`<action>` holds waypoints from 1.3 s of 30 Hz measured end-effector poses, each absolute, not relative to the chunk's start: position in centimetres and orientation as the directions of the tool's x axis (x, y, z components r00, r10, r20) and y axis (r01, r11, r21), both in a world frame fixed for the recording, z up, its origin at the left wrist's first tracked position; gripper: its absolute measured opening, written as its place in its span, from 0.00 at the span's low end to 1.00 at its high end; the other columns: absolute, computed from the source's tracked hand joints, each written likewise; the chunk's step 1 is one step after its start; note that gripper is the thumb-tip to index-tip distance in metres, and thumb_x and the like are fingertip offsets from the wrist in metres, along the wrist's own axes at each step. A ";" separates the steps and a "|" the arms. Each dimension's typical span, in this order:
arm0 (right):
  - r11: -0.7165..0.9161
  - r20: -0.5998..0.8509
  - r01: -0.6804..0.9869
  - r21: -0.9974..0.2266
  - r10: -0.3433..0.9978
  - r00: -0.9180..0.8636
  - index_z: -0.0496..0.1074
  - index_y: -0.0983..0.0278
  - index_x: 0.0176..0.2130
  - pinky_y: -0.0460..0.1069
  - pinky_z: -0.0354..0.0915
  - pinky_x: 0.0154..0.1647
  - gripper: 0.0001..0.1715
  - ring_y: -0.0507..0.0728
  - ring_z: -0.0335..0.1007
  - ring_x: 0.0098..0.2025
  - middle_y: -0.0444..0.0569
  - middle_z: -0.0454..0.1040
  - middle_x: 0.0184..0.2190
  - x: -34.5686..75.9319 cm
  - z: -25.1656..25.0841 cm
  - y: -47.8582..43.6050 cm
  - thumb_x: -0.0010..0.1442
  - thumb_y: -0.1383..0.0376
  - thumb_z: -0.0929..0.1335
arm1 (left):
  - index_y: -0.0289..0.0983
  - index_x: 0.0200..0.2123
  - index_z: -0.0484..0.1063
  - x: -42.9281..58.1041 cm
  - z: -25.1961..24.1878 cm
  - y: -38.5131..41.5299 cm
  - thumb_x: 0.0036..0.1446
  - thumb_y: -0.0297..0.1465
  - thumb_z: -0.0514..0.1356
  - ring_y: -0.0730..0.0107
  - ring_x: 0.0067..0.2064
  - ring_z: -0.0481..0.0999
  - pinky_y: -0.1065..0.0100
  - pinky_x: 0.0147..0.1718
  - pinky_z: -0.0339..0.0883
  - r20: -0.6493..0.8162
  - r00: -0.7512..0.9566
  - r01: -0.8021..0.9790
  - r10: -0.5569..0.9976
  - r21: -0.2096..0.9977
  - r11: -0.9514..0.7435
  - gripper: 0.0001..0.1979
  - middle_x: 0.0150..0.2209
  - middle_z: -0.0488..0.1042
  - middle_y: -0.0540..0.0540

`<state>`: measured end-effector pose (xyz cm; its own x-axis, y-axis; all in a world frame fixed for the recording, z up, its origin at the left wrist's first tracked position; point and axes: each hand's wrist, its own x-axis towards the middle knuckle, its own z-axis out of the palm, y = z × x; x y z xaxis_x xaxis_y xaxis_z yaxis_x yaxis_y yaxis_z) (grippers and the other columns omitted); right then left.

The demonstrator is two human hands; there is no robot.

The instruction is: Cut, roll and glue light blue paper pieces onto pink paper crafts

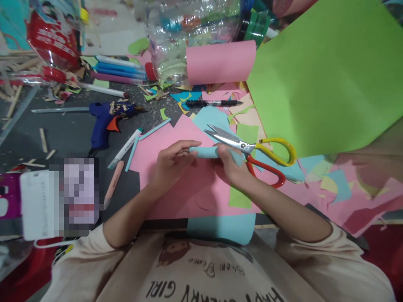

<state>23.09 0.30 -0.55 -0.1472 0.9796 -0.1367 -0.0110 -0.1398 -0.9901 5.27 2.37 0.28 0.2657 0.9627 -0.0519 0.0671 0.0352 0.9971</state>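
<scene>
A narrow strip of light blue paper (208,152) stretches between my two hands over a pink sheet (182,188). My left hand (174,161) pinches its left end between thumb and fingers. At the other end, my right hand (231,161) grips it with the thumb on top, and a bit of blue sticks out beyond. Scissors (242,146) with one yellow and one red handle lie just past my right hand, blades apart. Thin rolled blue paper sticks (134,153) rest left of my left hand, beside a white marker (126,147).
A blue glue gun (105,121) lies at left with its nozzle pointing right. Behind are a black pen (214,103), a pink paper roll (222,63) and plastic bottles (55,42). A large green sheet (327,79) covers the right. Paper scraps (333,184) lie around.
</scene>
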 end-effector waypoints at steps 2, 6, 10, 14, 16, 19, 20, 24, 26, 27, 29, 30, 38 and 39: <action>-0.146 -0.142 -0.017 -0.989 0.981 -0.128 0.66 0.60 0.25 0.51 0.61 0.29 0.35 0.54 0.63 0.26 0.44 0.66 0.21 23.1 -1.2 0.2 0.61 0.36 0.58 | 0.37 0.40 0.79 5.2 0.2 2.5 0.55 0.41 0.67 0.75 0.24 0.77 0.74 0.25 0.71 -0.056 0.257 0.056 0.965 0.998 0.043 0.14 0.22 0.74 0.52; -0.205 -0.197 -0.065 -0.976 0.974 -0.115 0.65 0.60 0.25 0.50 0.60 0.28 0.34 0.54 0.62 0.27 0.44 0.65 0.22 23.2 -2.0 0.0 0.61 0.36 0.58 | 0.37 0.39 0.78 5.1 0.2 2.7 0.53 0.41 0.68 0.76 0.23 0.76 0.74 0.25 0.72 -0.080 0.223 0.034 0.972 0.997 0.074 0.16 0.24 0.75 0.52; -0.183 -0.183 0.011 -0.983 0.971 -0.151 0.63 0.60 0.24 0.50 0.57 0.27 0.31 0.52 0.59 0.24 0.41 0.63 0.20 23.4 -0.9 0.4 0.57 0.37 0.64 | 0.36 0.38 0.78 5.2 0.4 2.8 0.52 0.41 0.69 0.76 0.23 0.77 0.75 0.24 0.72 -0.082 0.213 0.024 0.974 0.997 0.079 0.15 0.22 0.75 0.53; -0.181 -0.184 0.033 -0.983 0.973 -0.143 0.65 0.60 0.25 0.49 0.56 0.27 0.26 0.51 0.60 0.23 0.40 0.65 0.20 23.4 0.3 0.7 0.57 0.43 0.69 | 0.36 0.37 0.77 5.2 0.4 2.8 0.52 0.41 0.69 0.76 0.23 0.77 0.75 0.24 0.72 -0.079 0.220 0.039 0.972 0.997 0.073 0.15 0.23 0.75 0.53; -0.211 -0.205 -0.031 -0.977 0.970 -0.131 0.65 0.60 0.25 0.49 0.57 0.26 0.24 0.50 0.59 0.22 0.39 0.64 0.19 23.3 0.4 0.7 0.57 0.45 0.69 | 0.36 0.37 0.77 5.2 0.4 2.8 0.52 0.42 0.68 0.75 0.23 0.77 0.75 0.24 0.72 -0.082 0.215 0.059 0.973 0.996 0.071 0.16 0.22 0.75 0.53; -0.251 -0.236 -0.131 -0.959 0.964 -0.125 0.66 0.60 0.26 0.48 0.57 0.25 0.23 0.49 0.58 0.20 0.38 0.65 0.18 23.1 0.0 0.7 0.55 0.46 0.71 | 0.36 0.37 0.77 5.2 0.4 2.9 0.52 0.43 0.68 0.76 0.22 0.77 0.75 0.23 0.71 -0.072 0.211 0.065 0.975 0.996 0.059 0.16 0.23 0.74 0.53; -0.265 -0.248 -0.156 -0.952 0.961 -0.121 0.66 0.60 0.27 0.48 0.57 0.25 0.22 0.49 0.58 0.20 0.38 0.65 0.18 23.0 -0.1 0.7 0.54 0.47 0.72 | 0.36 0.37 0.77 5.2 0.4 2.9 0.53 0.43 0.68 0.76 0.22 0.77 0.75 0.23 0.71 -0.069 0.210 0.065 0.975 0.996 0.057 0.16 0.23 0.74 0.53; -0.300 -0.285 -0.221 -0.928 0.954 -0.096 0.66 0.61 0.27 0.46 0.55 0.22 0.22 0.48 0.59 0.20 0.38 0.66 0.18 23.0 -0.6 0.6 0.53 0.48 0.73 | 0.36 0.37 0.77 5.3 0.5 2.9 0.55 0.42 0.66 0.77 0.21 0.75 0.76 0.22 0.69 -0.066 0.202 0.091 0.977 0.995 0.048 0.14 0.22 0.72 0.54; -0.299 -0.287 -0.221 -0.928 0.954 -0.089 0.67 0.61 0.28 0.46 0.55 0.22 0.21 0.48 0.59 0.19 0.38 0.68 0.18 23.0 -0.6 0.6 0.53 0.49 0.73 | 0.36 0.37 0.77 5.3 0.6 2.9 0.55 0.40 0.66 0.77 0.21 0.74 0.76 0.21 0.68 -0.055 0.197 0.108 0.979 0.994 0.034 0.13 0.21 0.72 0.54; -0.297 -0.285 -0.213 -0.931 0.955 -0.086 0.68 0.61 0.28 0.46 0.55 0.22 0.20 0.48 0.60 0.19 0.39 0.69 0.18 23.1 -0.5 0.7 0.54 0.50 0.73 | 0.36 0.37 0.77 5.3 0.6 3.0 0.56 0.39 0.66 0.78 0.20 0.74 0.76 0.21 0.67 -0.048 0.195 0.111 0.980 0.993 0.026 0.12 0.20 0.72 0.54; -0.292 -0.281 -0.197 -0.936 0.956 -0.081 0.68 0.62 0.27 0.46 0.56 0.22 0.20 0.48 0.60 0.19 0.39 0.70 0.19 23.1 -0.3 0.7 0.53 0.50 0.74 | 0.36 0.37 0.77 5.3 0.5 3.0 0.55 0.38 0.65 0.78 0.20 0.73 0.76 0.21 0.67 -0.036 0.190 0.116 0.981 0.993 0.014 0.11 0.20 0.72 0.54; -0.290 -0.280 -0.192 -0.938 0.957 -0.080 0.68 0.61 0.27 0.47 0.56 0.22 0.20 0.48 0.60 0.19 0.40 0.70 0.19 23.1 -0.2 0.8 0.53 0.50 0.74 | 0.36 0.37 0.76 5.3 0.4 3.0 0.55 0.37 0.65 0.78 0.20 0.73 0.76 0.21 0.67 -0.033 0.188 0.118 0.982 0.993 0.011 0.11 0.21 0.73 0.54; -0.285 -0.274 -0.177 -0.942 0.958 -0.084 0.68 0.61 0.28 0.48 0.58 0.23 0.22 0.49 0.61 0.20 0.41 0.72 0.20 23.1 -0.3 0.8 0.53 0.47 0.73 | 0.37 0.35 0.75 5.3 0.2 3.1 0.55 0.35 0.65 0.77 0.20 0.74 0.75 0.21 0.68 -0.012 0.182 0.159 0.983 0.987 -0.018 0.08 0.21 0.73 0.54; -0.286 -0.275 -0.182 -0.941 0.958 -0.083 0.68 0.61 0.28 0.48 0.58 0.23 0.22 0.49 0.61 0.21 0.41 0.72 0.20 23.1 -0.4 0.8 0.53 0.47 0.73 | 0.37 0.35 0.75 5.3 0.3 3.1 0.55 0.35 0.65 0.77 0.20 0.74 0.75 0.21 0.68 -0.005 0.185 0.159 0.983 0.987 -0.024 0.08 0.21 0.73 0.54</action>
<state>23.07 0.81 -0.42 -0.0833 0.9579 -0.2748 -0.1820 -0.2858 -0.9409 5.30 3.12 0.29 0.1846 0.9828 -0.0053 0.1589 -0.0245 0.9870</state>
